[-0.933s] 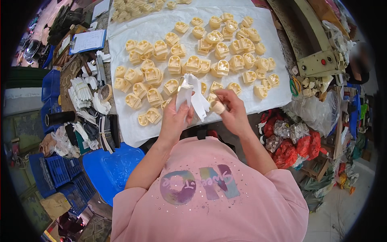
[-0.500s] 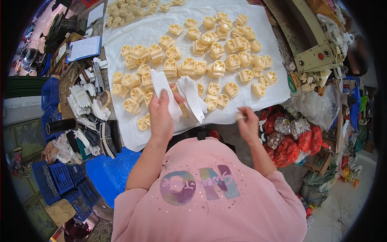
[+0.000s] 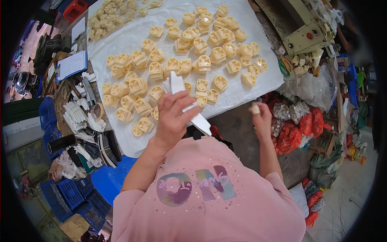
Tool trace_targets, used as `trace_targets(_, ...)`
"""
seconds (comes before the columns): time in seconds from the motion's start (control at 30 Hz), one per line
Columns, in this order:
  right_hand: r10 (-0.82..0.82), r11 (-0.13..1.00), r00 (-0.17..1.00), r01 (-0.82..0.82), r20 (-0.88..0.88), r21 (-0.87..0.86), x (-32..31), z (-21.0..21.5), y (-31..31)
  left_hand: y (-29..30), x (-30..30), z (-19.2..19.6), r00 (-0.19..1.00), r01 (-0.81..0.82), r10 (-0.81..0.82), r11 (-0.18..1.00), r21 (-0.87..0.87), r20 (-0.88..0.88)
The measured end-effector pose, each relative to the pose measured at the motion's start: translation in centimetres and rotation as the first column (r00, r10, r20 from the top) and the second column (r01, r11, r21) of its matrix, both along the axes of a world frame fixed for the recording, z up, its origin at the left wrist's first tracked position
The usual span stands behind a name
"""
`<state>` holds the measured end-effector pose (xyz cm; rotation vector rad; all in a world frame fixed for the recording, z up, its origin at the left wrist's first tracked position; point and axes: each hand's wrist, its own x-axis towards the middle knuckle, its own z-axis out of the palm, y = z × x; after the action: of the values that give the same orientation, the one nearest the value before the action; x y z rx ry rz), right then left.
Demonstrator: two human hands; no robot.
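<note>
My left hand (image 3: 173, 117) is closed round a flat white strip (image 3: 200, 123) at the table's near edge. One end points toward my shirt. More white strip (image 3: 176, 82) shows above the knuckles, partly hidden by the fingers; whether it is the same piece I cannot tell. My right hand (image 3: 263, 123) hovers off the table's edge at the right, pinching a small cream-coloured piece (image 3: 255, 108) whose kind is too small to tell. Beyond my left hand, many hollow cream plastic pieces (image 3: 156, 69), rounded at one end, lie over a white sheet (image 3: 238, 93).
Left of the sheet are a blue clipboard (image 3: 71, 65), a tape roll (image 3: 98, 110) and stacks of white strips (image 3: 75, 117). Green-handled scissors (image 3: 285, 67) lie by the right edge, near a machine with a red button (image 3: 309, 36). Red bags (image 3: 290, 137) hang below; blue crates (image 3: 70, 191) stand lower left.
My left hand has turned over and come lower, swinging the white strips round toward my body. My right hand has shifted to the right with the small piece. The view has tilted slightly.
</note>
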<state>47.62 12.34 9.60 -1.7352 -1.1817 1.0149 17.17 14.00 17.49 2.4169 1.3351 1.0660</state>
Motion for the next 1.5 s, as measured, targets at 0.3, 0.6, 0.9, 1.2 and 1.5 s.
trace_targets(0.3,0.363,0.910,0.810,-0.415,-0.461,-0.012,-12.9,5.7,1.2,-0.4,0.9,-2.4,0.954,-0.213,0.214,0.977,-0.028,0.210)
trace_targets(0.6,0.704,0.692,0.710,-0.678,-0.021,0.246,-13.8,5.5,0.5,-1.1,-0.9,-2.3,0.116,0.500,0.758,0.514,-0.697,0.642)
trace_targets(0.9,0.479,0.878,0.828,-0.446,-0.291,0.175,-14.4,3.3,1.1,-1.0,1.8,-0.3,0.035,0.457,0.639,0.674,-0.581,0.769)
trace_targets(1.2,0.563,0.715,0.733,-0.664,0.383,0.219,-15.0,7.8,3.1,-0.7,-0.1,-2.1,0.517,0.159,0.562,0.679,-0.717,0.646)
trace_targets(1.5,0.545,0.664,0.652,-0.720,0.527,0.204,-15.2,8.6,4.0,-1.0,0.8,-1.8,0.715,0.102,0.424,0.723,-0.683,0.556)
